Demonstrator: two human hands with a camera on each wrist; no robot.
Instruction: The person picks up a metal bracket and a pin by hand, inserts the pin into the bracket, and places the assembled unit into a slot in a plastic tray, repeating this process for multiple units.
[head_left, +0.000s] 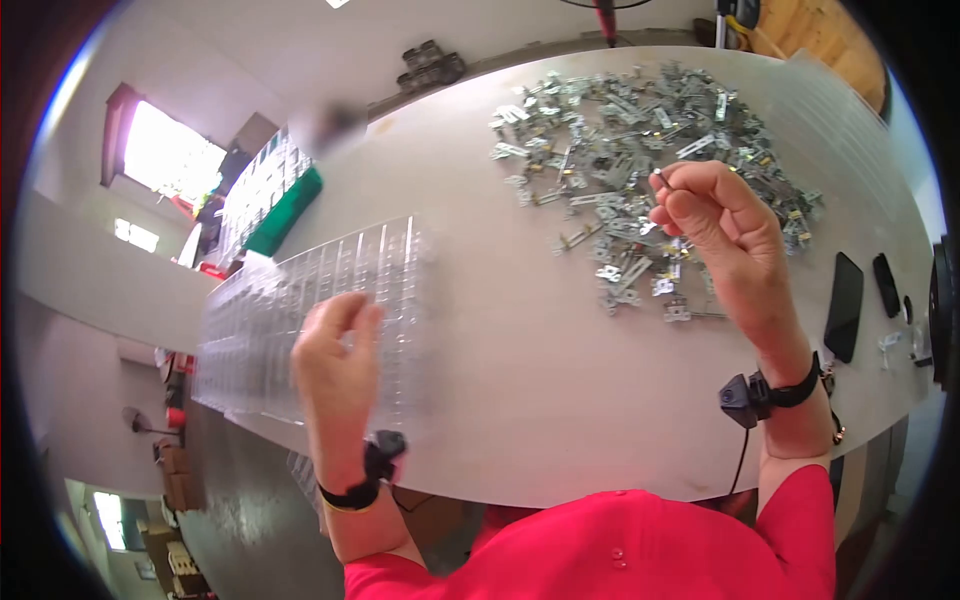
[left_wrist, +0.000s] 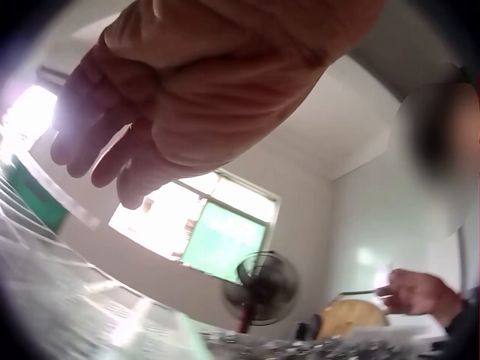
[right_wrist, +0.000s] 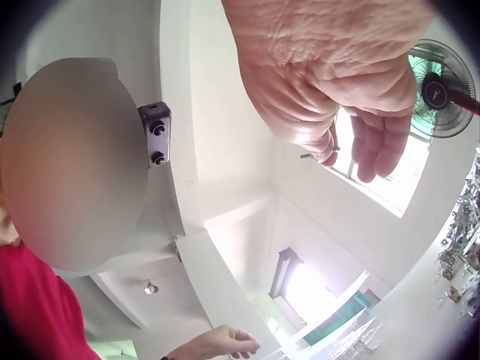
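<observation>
My right hand (head_left: 735, 235) is raised over the near right part of a heap of small metal brackets (head_left: 600, 110). Between its thumb and fingertips it pinches a thin metal rod (left_wrist: 355, 292), whose end sticks out past the fingers. My left hand (head_left: 338, 350) hovers over a clear plastic tray (head_left: 240, 350) divided into many small compartments. Its fingers (left_wrist: 112, 161) are loosely bent, and nothing shows between them in the left wrist view. Some heap pieces carry brass-coloured bits.
A green-edged box (head_left: 285, 212) with pale contents stands beyond the tray. On the right side of the table lie a black phone (head_left: 845, 305) and a smaller dark object (head_left: 886, 285). Clear plastic sheets (head_left: 840, 115) lie at the far right. A fan (left_wrist: 260, 289) stands behind the table.
</observation>
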